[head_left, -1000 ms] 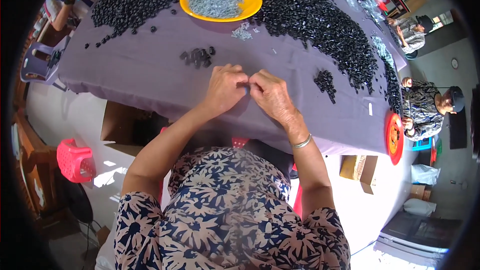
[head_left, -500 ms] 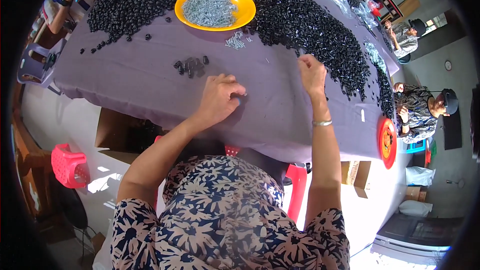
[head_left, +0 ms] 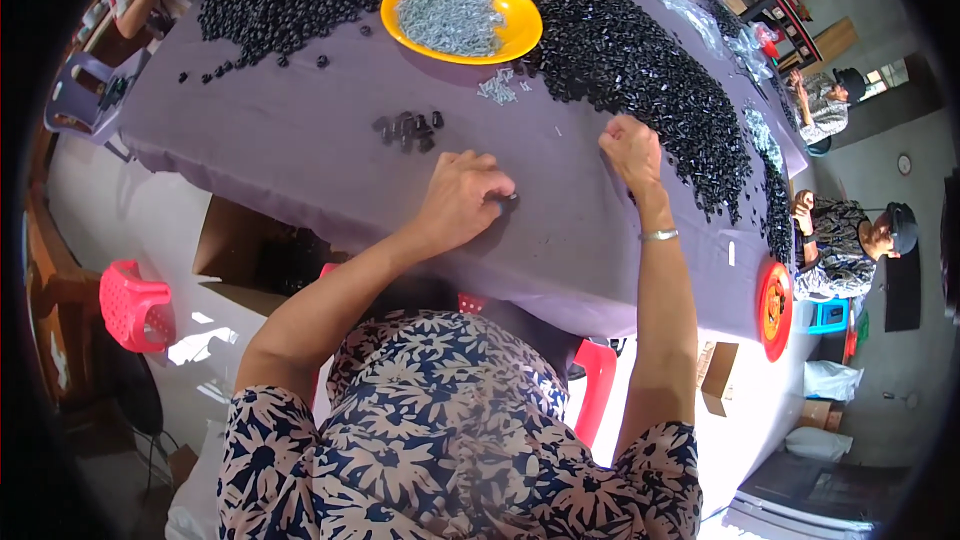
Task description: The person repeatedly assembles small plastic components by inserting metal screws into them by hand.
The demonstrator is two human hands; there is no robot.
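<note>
My left hand (head_left: 465, 198) hovers over the near part of the cloth-covered table, its thumb and forefinger pinched on a tiny pale thing too small to make out. My right hand (head_left: 632, 152) is closed beside the near edge of a large pile of small glossy black parts (head_left: 640, 60); whatever its fingers hold is hidden. Beyond my left hand lies a small group of black parts (head_left: 408, 130). Farther off, a yellow plate (head_left: 525, 32) bears a heap of thin silvery pins (head_left: 450, 18). Several loose pins (head_left: 497, 87) lie just in front of it.
Another heap of rounder black parts (head_left: 290, 0) covers the far left of the purple tablecloth (head_left: 300, 140). A red-orange plate (head_left: 777, 310) sits at the right edge. Other people (head_left: 845, 240) sit along the right side. A pink stool (head_left: 135, 305) stands at left.
The whole view has shifted a little, so the table and plate appear farther right. My left hand still pinches; the right hand's fingers look more curled in beside the pile.
</note>
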